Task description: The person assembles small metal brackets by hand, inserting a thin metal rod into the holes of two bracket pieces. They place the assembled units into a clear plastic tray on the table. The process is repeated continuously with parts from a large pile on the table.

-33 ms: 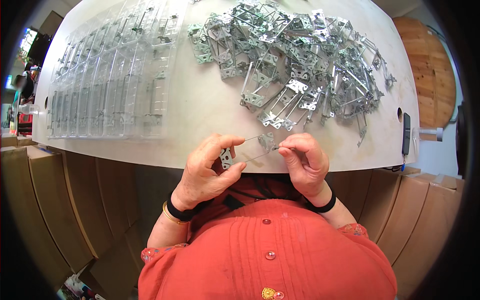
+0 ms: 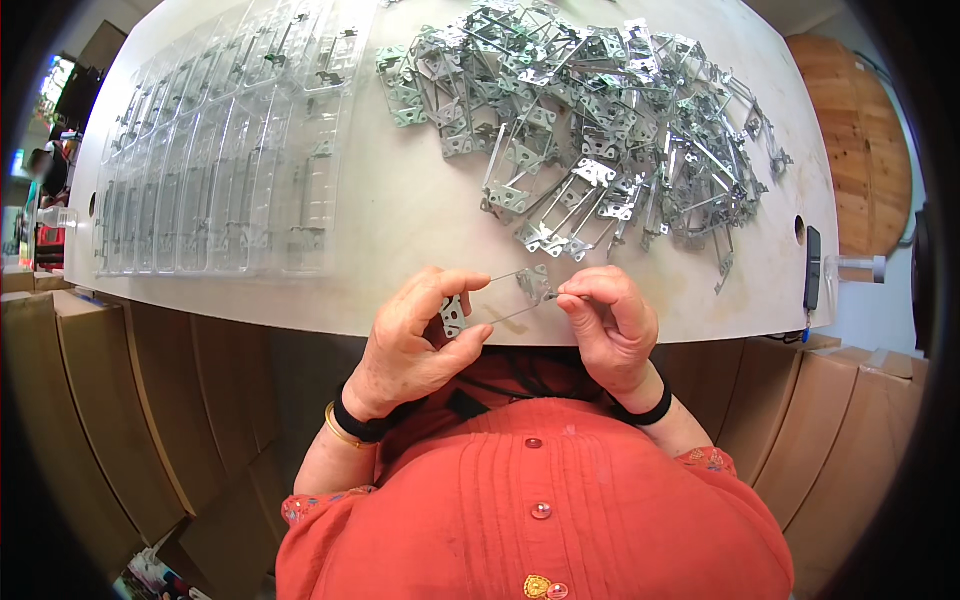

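A thin metal bracket frame (image 2: pixel 500 295) is held between both hands over the near edge of the white table (image 2: pixel 400 215). My left hand (image 2: pixel 415 340) pinches its left end plate between thumb and fingers. My right hand (image 2: pixel 610 325) grips the right end by the fingertips. A big heap of the same metal brackets (image 2: pixel 590 120) lies on the table just beyond the hands. Rows of clear plastic trays (image 2: pixel 215 170) with brackets set in them cover the table's left part.
Cardboard boxes (image 2: pixel 120 400) stand under and beside the table on both sides. A dark slim device (image 2: pixel 812 265) lies at the table's right edge beside a small hole. A wooden round panel (image 2: pixel 865 130) stands at the far right.
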A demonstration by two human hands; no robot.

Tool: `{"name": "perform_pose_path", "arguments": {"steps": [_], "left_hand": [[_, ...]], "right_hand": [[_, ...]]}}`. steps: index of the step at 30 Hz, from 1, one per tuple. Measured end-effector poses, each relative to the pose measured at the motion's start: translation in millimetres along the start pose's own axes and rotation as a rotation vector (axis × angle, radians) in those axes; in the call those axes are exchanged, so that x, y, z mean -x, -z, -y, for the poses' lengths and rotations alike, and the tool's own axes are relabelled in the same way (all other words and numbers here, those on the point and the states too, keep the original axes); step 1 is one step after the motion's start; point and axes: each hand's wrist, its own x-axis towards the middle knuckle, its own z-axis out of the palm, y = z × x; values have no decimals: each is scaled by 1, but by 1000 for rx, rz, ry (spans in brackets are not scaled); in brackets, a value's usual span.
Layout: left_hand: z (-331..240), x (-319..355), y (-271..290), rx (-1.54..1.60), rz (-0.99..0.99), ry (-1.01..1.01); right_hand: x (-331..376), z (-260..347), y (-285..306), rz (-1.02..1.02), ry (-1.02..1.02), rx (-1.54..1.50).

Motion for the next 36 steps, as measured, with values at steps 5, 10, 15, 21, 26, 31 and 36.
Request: {"name": "perform_pose_path", "arguments": {"steps": [5, 10, 15, 21, 26, 31, 36], "left_hand": [[6, 1, -1, 10, -7, -41], [2, 1, 0, -2, -2, -53], [9, 1, 0, 3, -25, -125], [1, 1, 1, 30, 18, -90], [5, 1, 1, 31, 7, -95], [7, 3, -1, 29, -9, -119], [5, 2, 1, 0, 15, -104]], "right_hand": [[-2, 2, 1, 38, -33, 34], [-5, 3, 0, 20, 48, 86], [-3, 6, 2, 52, -14, 88], [0, 2, -1, 14, 16, 46], [-3, 2, -2, 15, 14, 29], [1, 3, 0, 20, -25, -6], [4, 3, 3, 41, -86, 11]]}}
